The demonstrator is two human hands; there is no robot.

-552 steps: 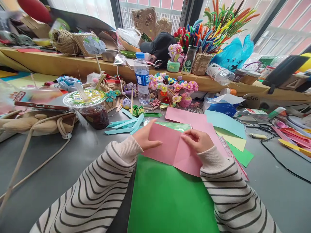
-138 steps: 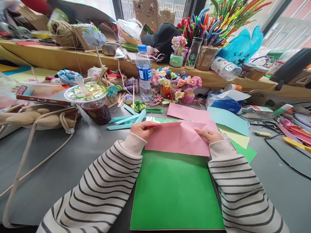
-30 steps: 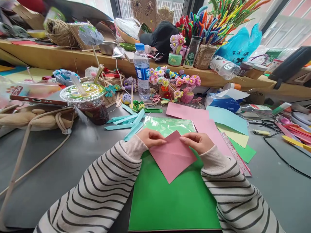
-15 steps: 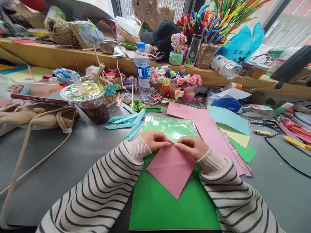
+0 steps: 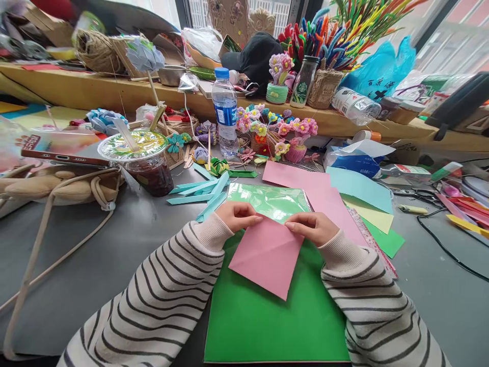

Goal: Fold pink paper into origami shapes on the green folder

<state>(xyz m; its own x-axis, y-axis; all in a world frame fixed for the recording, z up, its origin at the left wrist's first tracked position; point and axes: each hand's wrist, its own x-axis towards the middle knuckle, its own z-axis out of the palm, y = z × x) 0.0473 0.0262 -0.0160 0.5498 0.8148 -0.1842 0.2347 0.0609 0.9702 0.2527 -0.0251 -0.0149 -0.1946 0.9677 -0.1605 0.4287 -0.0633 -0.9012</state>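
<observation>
A square of pink paper [image 5: 267, 255] with a faint crease across it is tilted over a green sheet [image 5: 275, 331]. My left hand [image 5: 237, 216] pinches its upper left corner between thumb and fingers. At the upper right corner, my right hand [image 5: 314, 227] has the paper pinched the same way. Behind the hands, a clear plastic packet [image 5: 271, 198] lies shining on top of the green sheet. Turquoise paper strips [image 5: 204, 189] are piled just beyond my left hand. A larger pink sheet [image 5: 332, 204] extends beyond my right hand.
A lidded cup of dark drink [image 5: 148, 173] and a phone [image 5: 64, 148] are on the left. A water bottle [image 5: 225, 112] stands at the back among crocheted flowers [image 5: 278, 130]. To the right lie a speckled ruler [image 5: 372, 239], light blue paper [image 5: 359, 186] and scissors [image 5: 420, 193].
My hands have moved apart along the paper's upper edge. The pink square has turned from a diamond pose, its lowest corner shifting slightly right and up.
</observation>
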